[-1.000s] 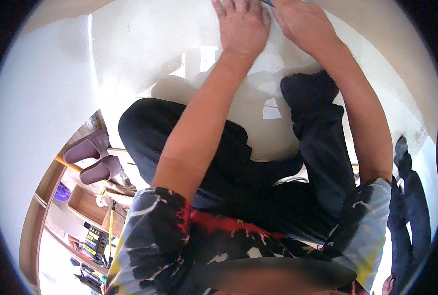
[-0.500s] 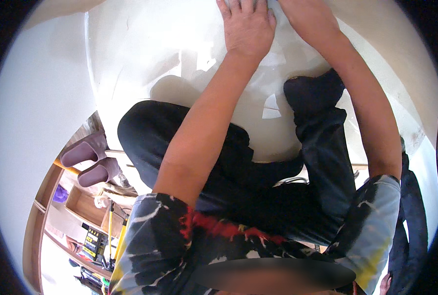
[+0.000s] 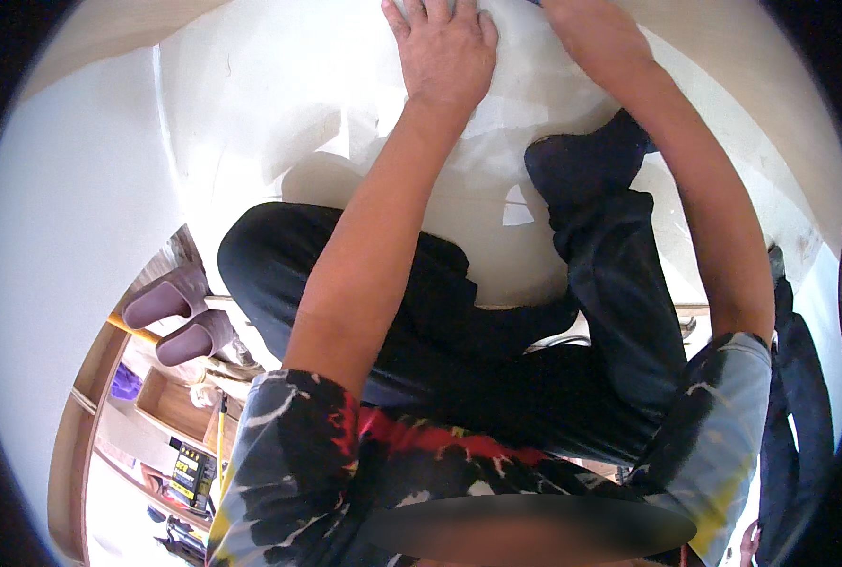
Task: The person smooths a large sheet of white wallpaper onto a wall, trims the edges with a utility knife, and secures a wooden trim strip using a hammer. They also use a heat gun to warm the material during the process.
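Observation:
My left hand [image 3: 447,49] lies flat with its fingers spread on a pale, glossy surface [image 3: 260,104] near the top of the view. It holds nothing. To its right, my right hand [image 3: 598,40] reaches to the upper edge, where the picture cuts off its fingers. A small bit of something blue shows beside that hand, too little of it to name. Beneath my forearms are my crossed legs in black trousers [image 3: 610,293] and a dark-socked foot [image 3: 586,165]. Bright patches of light, or possibly scraps, lie on the pale surface near that foot.
Two mauve slippers [image 3: 165,300] lie at the left beyond the surface's edge. Below them are a wooden box [image 3: 170,406], a black and yellow package [image 3: 192,475] and a wooden frame [image 3: 80,416]. Another person's dark-trousered legs [image 3: 799,387] are at the right.
My left hand has slid a little to the left across the surface, still flat. My right hand has hardly moved. The view has shifted slightly.

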Tool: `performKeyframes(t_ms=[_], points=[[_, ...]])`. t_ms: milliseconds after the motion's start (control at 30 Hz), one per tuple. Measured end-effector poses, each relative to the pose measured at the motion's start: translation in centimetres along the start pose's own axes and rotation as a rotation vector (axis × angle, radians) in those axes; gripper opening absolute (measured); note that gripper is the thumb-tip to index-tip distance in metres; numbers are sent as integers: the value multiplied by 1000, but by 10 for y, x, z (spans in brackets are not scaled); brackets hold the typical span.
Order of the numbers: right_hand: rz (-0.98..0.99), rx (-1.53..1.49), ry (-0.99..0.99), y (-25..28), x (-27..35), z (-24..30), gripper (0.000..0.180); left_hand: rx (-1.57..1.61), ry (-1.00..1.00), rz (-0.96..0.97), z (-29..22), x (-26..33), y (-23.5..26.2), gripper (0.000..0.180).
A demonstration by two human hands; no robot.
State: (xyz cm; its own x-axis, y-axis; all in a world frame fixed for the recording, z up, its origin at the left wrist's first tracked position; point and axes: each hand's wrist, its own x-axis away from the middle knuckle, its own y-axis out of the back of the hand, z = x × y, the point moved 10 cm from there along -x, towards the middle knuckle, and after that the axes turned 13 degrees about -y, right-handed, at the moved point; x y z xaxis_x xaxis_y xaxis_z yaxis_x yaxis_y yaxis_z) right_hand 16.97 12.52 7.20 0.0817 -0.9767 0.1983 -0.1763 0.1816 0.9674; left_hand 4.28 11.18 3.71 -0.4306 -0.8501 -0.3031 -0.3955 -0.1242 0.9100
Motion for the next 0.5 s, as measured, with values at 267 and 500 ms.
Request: performKeyframes(t_ms=[267, 500], points=[[0, 124, -68, -16, 36, -63, 16, -44, -3, 22, 1, -1, -6, 52], [53, 46, -66, 17, 29, -2, 13, 2, 10, 26, 7, -1, -6, 53]])
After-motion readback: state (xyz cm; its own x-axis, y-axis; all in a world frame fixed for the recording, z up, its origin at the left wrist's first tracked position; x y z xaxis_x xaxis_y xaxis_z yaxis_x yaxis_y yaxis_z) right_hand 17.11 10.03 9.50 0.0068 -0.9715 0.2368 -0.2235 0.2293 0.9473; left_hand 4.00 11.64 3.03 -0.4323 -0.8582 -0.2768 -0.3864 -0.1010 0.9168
